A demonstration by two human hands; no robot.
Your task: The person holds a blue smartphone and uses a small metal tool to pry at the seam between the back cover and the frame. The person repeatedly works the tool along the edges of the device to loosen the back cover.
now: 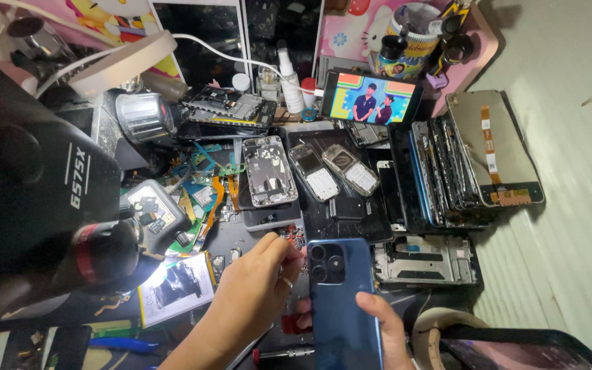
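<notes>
Our right hand [385, 329] grips blue phone [342, 301], camera side up; our left hand [251, 294] pinches its top-left edge; screwdriver [282, 354] below.

The right hand [386, 329] held a blue phone [344, 301] back-up, while the left hand [255, 291] touched its top corner above a cluttered tabletop [255, 236], phone frames [447, 171] stacked just beyond.

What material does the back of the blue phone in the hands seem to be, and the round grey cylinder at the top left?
Blue phone: probably glossy plastic or glass; its back is smooth and catches a soft sheen, and the look does not settle which. The right hand holds it, the left hand is beside it. Grey cylinder: likely bare metal, silvery with bright, sharp reflections.
</notes>
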